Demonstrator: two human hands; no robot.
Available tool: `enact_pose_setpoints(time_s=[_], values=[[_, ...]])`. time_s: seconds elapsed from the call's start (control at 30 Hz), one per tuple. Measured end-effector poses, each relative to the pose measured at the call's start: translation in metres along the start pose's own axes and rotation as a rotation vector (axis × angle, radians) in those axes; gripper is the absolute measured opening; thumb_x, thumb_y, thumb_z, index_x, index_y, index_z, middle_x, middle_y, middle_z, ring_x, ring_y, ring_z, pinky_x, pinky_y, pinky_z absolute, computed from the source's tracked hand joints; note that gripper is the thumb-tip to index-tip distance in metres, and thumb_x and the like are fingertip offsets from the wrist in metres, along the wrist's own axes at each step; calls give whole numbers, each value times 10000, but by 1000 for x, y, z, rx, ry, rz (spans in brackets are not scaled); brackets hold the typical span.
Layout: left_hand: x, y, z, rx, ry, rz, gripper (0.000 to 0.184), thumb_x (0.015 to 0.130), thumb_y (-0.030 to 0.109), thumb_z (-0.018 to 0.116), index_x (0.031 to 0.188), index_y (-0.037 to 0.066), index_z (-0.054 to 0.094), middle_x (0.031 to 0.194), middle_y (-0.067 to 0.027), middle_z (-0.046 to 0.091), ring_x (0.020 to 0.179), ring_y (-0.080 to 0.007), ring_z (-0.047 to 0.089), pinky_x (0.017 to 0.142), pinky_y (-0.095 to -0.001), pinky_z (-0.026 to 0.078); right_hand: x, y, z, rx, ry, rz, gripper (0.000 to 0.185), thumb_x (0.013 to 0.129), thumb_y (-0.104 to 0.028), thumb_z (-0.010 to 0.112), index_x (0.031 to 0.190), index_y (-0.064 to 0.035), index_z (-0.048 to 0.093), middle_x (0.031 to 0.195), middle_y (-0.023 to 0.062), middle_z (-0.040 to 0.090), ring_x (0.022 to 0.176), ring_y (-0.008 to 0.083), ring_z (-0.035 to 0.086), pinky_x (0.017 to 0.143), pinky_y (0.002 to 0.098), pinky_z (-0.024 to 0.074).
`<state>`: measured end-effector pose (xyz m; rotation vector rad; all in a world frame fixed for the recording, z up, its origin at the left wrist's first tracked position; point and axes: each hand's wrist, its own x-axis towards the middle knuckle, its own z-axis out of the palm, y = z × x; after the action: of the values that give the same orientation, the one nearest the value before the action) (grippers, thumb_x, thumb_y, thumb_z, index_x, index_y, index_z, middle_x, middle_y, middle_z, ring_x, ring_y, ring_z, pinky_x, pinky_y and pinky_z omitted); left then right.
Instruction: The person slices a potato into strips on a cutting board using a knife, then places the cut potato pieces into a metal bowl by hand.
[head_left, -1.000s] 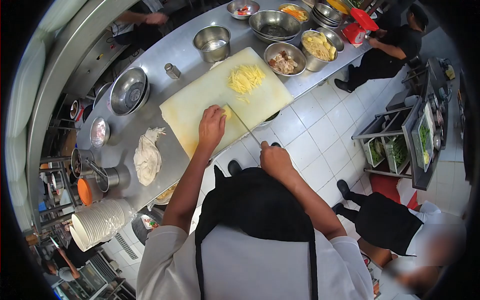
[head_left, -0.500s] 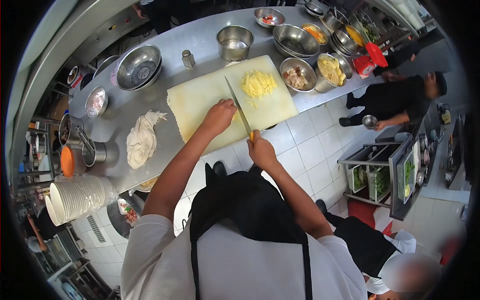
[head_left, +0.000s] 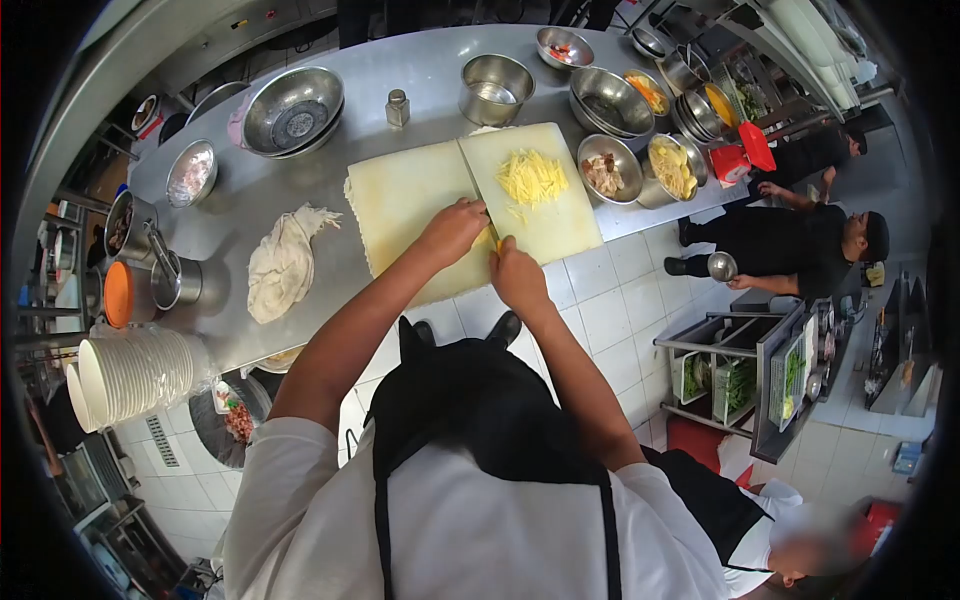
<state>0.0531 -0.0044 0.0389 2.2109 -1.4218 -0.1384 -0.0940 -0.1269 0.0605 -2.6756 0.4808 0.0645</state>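
My right hand (head_left: 518, 275) is wrapped round the handle of a kitchen knife (head_left: 474, 178), whose blade points away from me across the white cutting board (head_left: 400, 190). Close against the blade's left side, my left hand (head_left: 458, 232) rests on the board with its fingers bent and pressed together. Whatever lies under those fingertips is hidden; a little yellow shows between the two hands. To the right of the knife sits a pile of thin yellow strips (head_left: 532, 178), with a few loose strips in front of it.
A crumpled cloth (head_left: 285, 265) lies left of the board. Beyond the board are a shaker (head_left: 397, 108), a steel pot (head_left: 497, 92) and large bowls (head_left: 292, 112). At right stand a bowl of meat (head_left: 605, 172) and a red scale (head_left: 745, 155). Co-workers (head_left: 790, 240) stand at the right.
My left hand has come closer to the knife blade, and the gap between my hands has narrowed. The whole view has shifted slightly. At right, the co-worker holding a bowl has moved a little.
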Motion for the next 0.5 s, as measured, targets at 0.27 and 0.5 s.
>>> enact_pose_setpoints(time_s=[0.27, 0.5], values=[[-4, -1, 0, -21, 27, -3, 227, 856, 10, 648, 1051, 30, 763, 1111, -126, 683, 1086, -356, 651, 941, -437, 558, 1, -4, 2, 8, -43, 50, 292, 1016, -239, 600, 1078, 36, 523, 828, 305, 716, 799, 483, 730, 721, 561, 593], [-5, 3, -7, -32, 9, -7, 298, 857, -20, 611, 1105, 49, 762, 1142, -128, 684, 1102, -348, 647, 951, -439, 562, -10, -3, -3, 29, -83, 57, 293, 1019, -241, 591, 1099, 34, 527, 824, 294, 718, 780, 476, 726, 713, 566, 587]])
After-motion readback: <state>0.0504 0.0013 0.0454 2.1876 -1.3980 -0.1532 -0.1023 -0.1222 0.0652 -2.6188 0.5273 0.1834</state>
